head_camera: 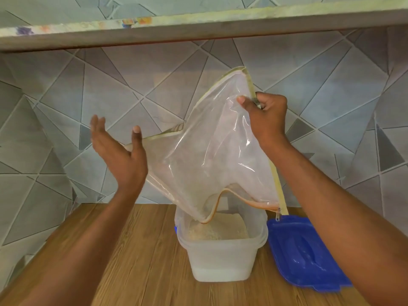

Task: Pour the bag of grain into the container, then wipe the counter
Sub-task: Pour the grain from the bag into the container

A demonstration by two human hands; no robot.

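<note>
A clear zip bag (209, 151) hangs upside down over a translucent plastic container (223, 255) on the wooden counter (143, 261). Its open mouth with the orange zipper dips into the container, where pale grain (212, 230) lies. The bag looks almost drained. My right hand (265, 115) pinches the bag's upper edge, thumb on the front. Just left of the bag, my left hand (117, 149) is held flat with straight fingers, palm facing the bag's left corner; whether it touches the bag I cannot tell.
A blue lid (302, 252) lies on the counter right of the container, partly under my right forearm. A tiled wall stands behind, and a shelf (198, 25) runs overhead. Bare wood extends left and in front of the container.
</note>
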